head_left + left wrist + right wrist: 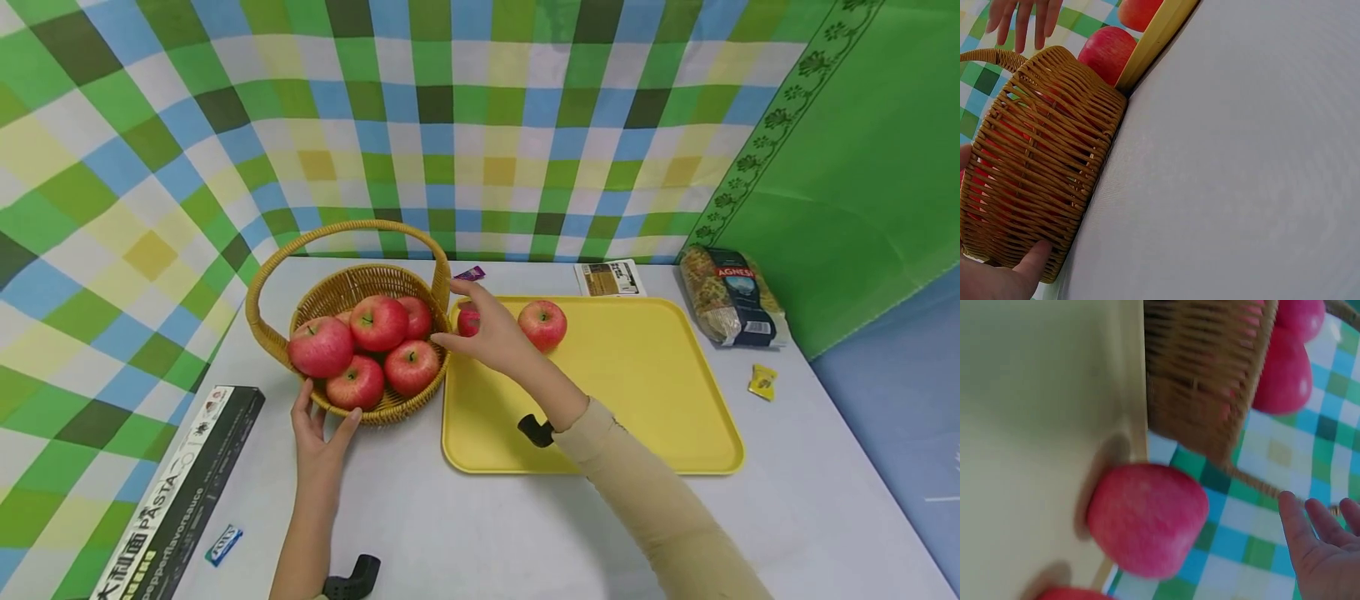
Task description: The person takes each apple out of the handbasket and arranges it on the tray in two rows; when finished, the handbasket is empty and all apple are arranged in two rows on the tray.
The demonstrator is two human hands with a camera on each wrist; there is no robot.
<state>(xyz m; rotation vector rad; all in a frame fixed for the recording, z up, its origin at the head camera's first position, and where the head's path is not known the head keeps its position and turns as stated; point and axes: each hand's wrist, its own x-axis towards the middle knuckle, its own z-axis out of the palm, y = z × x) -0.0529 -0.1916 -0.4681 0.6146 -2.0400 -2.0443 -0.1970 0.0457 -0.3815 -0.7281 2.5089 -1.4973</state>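
A wicker basket (390, 406) (1041, 162) (1210, 381) with a hoop handle holds several red apples (378, 322). My left hand (327, 408) rests against its near wall with the fingers spread and the thumb (1032, 262) on the weave. Right of it lies a yellow tray (637, 383) (1035, 425). One apple (468, 322) (1147, 519) (1107, 53) sits in the tray's far left corner, and another (542, 323) sits just to its right. My right hand (463, 313) hovers at the corner apple with its fingers (1316, 550) straight, gripping nothing.
A long black pasta box (180, 492) lies at the front left with a small blue packet (223, 544) beside it. A pasta bag (731, 296), a flat packet (609, 277) and a yellow sachet (762, 382) lie around the tray. Checked cloth hangs behind.
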